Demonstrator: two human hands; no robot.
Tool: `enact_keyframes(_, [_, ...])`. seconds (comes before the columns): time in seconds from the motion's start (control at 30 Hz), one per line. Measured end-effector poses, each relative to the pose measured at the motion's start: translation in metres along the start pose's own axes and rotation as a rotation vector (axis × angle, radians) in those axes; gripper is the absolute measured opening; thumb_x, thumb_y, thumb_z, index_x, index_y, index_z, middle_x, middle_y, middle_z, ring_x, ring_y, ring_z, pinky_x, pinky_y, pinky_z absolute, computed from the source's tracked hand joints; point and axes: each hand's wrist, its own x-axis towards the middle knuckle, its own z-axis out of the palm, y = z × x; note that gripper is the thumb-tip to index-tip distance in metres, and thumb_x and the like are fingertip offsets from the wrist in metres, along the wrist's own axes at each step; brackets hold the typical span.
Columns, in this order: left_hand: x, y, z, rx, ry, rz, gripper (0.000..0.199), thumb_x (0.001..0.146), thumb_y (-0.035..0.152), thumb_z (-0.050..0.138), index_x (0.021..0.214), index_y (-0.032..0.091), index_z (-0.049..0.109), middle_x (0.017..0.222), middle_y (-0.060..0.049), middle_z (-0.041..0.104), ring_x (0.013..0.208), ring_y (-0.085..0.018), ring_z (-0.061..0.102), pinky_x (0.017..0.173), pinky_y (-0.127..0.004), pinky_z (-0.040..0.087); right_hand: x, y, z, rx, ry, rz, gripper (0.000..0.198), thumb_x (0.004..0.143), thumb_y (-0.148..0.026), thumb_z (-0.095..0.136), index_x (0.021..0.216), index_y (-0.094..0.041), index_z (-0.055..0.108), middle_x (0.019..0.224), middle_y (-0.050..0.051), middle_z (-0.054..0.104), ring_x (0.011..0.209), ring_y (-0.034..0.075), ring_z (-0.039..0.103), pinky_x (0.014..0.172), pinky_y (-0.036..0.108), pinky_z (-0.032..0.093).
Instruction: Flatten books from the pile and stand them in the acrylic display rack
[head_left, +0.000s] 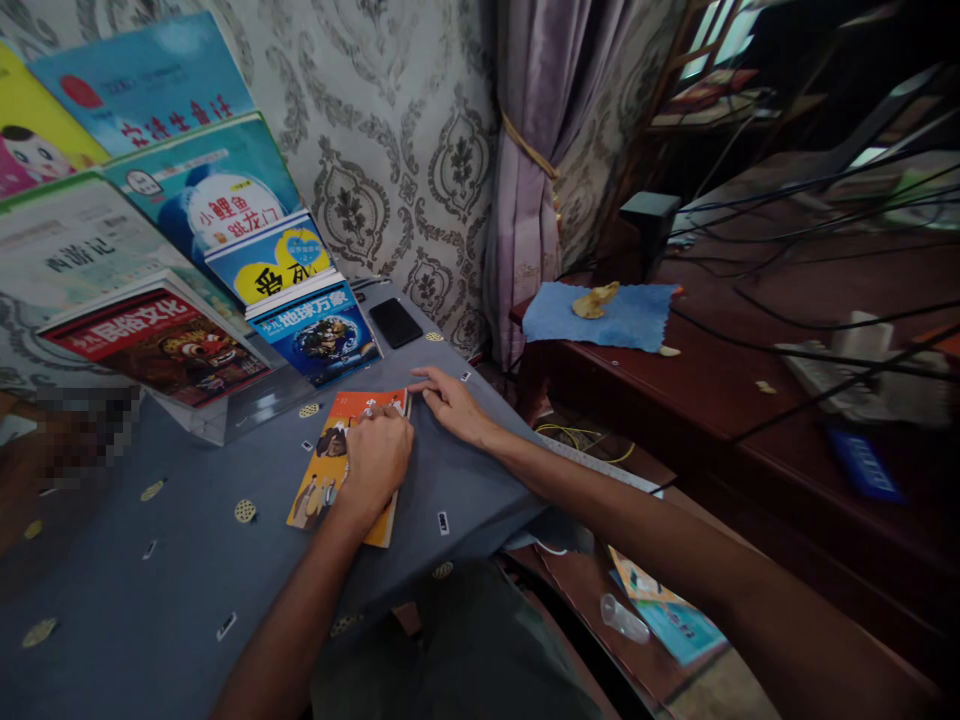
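A thin orange and yellow book (328,470) with drawn figures on its cover lies closed on the grey-blue tablecloth. My left hand (380,450) rests on its cover, fingers curled down over the right side; the fingertips are partly hidden. Just right of the book's upper corner is my right hand (450,405), palm low over the cloth. Its fingers are stretched out and apart, the foremost reaching the book's edge, and it holds nothing.
Behind the book, a clear stand (259,410) carries several upright children's books. A black phone (396,322) lies beside it. At right, a dark red table (592,385) holds a blue cloth (637,320) and cables. Another person's arm (34,460) shows at far left.
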Motion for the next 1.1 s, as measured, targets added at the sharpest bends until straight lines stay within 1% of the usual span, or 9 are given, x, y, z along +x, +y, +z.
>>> enact_keyframes(0.23, [-0.001,-0.001,0.001,-0.002,0.037,-0.008,0.042,0.102,0.021,0.031,0.111,0.004,0.068,0.103,-0.023,0.072,0.098,-0.032,0.072,0.079,-0.040,0.056,-0.003,-0.005,-0.001,0.009,0.025,-0.041,0.042,0.090,-0.011,0.043,0.129,-0.020,0.054,0.111,0.007,0.076,0.082,0.017,0.068,0.083,0.036,0.051])
enact_keyframes(0.43, [-0.001,0.001,0.001,-0.024,0.031,-0.021,0.044,0.102,0.023,0.031,0.112,0.003,0.068,0.105,-0.023,0.072,0.102,-0.032,0.071,0.081,-0.039,0.055,-0.005,-0.009,-0.001,-0.004,0.078,-0.047,0.041,0.090,-0.012,0.043,0.129,-0.020,0.053,0.113,0.008,0.075,0.064,0.014,0.060,0.072,0.033,0.050])
enact_keyframes(0.5, [-0.001,0.002,0.000,-0.026,0.019,-0.029,0.045,0.102,0.025,0.030,0.113,0.003,0.067,0.106,-0.024,0.071,0.102,-0.033,0.070,0.080,-0.041,0.054,-0.006,-0.011,-0.001,-0.017,0.092,-0.057,0.041,0.090,-0.012,0.043,0.129,-0.021,0.054,0.111,0.007,0.075,0.063,0.014,0.058,0.071,0.033,0.050])
enact_keyframes(0.57, [-0.001,0.003,-0.001,-0.034,-0.002,-0.043,0.045,0.102,0.027,0.030,0.114,0.003,0.067,0.109,-0.024,0.070,0.102,-0.034,0.070,0.079,-0.041,0.054,-0.006,-0.011,-0.002,-0.031,0.093,-0.082,0.041,0.090,-0.011,0.043,0.128,-0.021,0.054,0.109,0.006,0.076,0.069,0.015,0.061,0.074,0.034,0.051])
enact_keyframes(0.63, [-0.002,0.003,-0.002,-0.045,-0.021,-0.054,0.044,0.102,0.028,0.031,0.114,0.003,0.066,0.111,-0.023,0.070,0.103,-0.033,0.069,0.079,-0.040,0.054,-0.007,-0.011,-0.002,-0.062,0.073,-0.115,0.041,0.090,-0.011,0.043,0.128,-0.021,0.054,0.108,0.006,0.076,0.079,0.017,0.064,0.081,0.036,0.051])
enact_keyframes(0.77, [-0.002,0.004,-0.004,-0.051,-0.032,-0.062,0.044,0.102,0.029,0.030,0.113,0.003,0.065,0.110,-0.023,0.069,0.104,-0.033,0.069,0.080,-0.039,0.054,-0.009,-0.008,-0.001,-0.177,0.027,-0.150,0.044,0.089,-0.009,0.043,0.129,-0.021,0.054,0.108,0.006,0.075,0.096,0.021,0.064,0.091,0.041,0.049])
enact_keyframes(0.93, [-0.002,0.003,-0.003,-0.059,-0.027,-0.045,0.044,0.102,0.028,0.031,0.114,0.003,0.065,0.112,-0.024,0.069,0.105,-0.033,0.068,0.080,-0.039,0.054,-0.009,-0.006,0.000,-0.259,0.001,-0.123,0.046,0.089,-0.008,0.042,0.132,-0.020,0.053,0.110,0.007,0.075,0.104,0.023,0.064,0.096,0.043,0.048])
enact_keyframes(1.1, [-0.001,0.002,-0.001,-0.071,-0.026,-0.052,0.042,0.101,0.026,0.033,0.116,0.003,0.065,0.112,-0.023,0.069,0.105,-0.033,0.068,0.079,-0.039,0.054,-0.011,-0.012,0.002,-0.389,-0.052,-0.089,0.049,0.089,-0.008,0.045,0.136,-0.018,0.052,0.114,0.009,0.075,0.112,0.027,0.061,0.099,0.045,0.046])
